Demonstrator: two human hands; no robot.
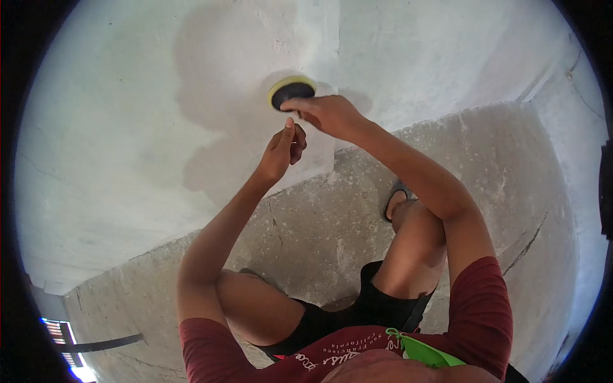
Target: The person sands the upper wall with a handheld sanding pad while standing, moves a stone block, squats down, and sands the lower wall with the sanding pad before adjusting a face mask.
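A round sanding pad (292,91) with a yellow rim and black back lies against the pale wall (121,115). My right hand (329,115) is closed on the near edge of the pad, its fingers partly hidden behind the hand. Just below and to the left, my left hand (285,148) is held near the wall, thumb pointing up and fingers curled in. Something small and thin may be between its fingers, but it is too small to name. Around the pad, the wall shows darker, cloudy patches.
Under the wall is a rough concrete floor (306,223) with cracks. My bent legs (255,306) are below my arms. A dark strip (102,345) and a bright opening are at the lower left. A wall corner rises at the right.
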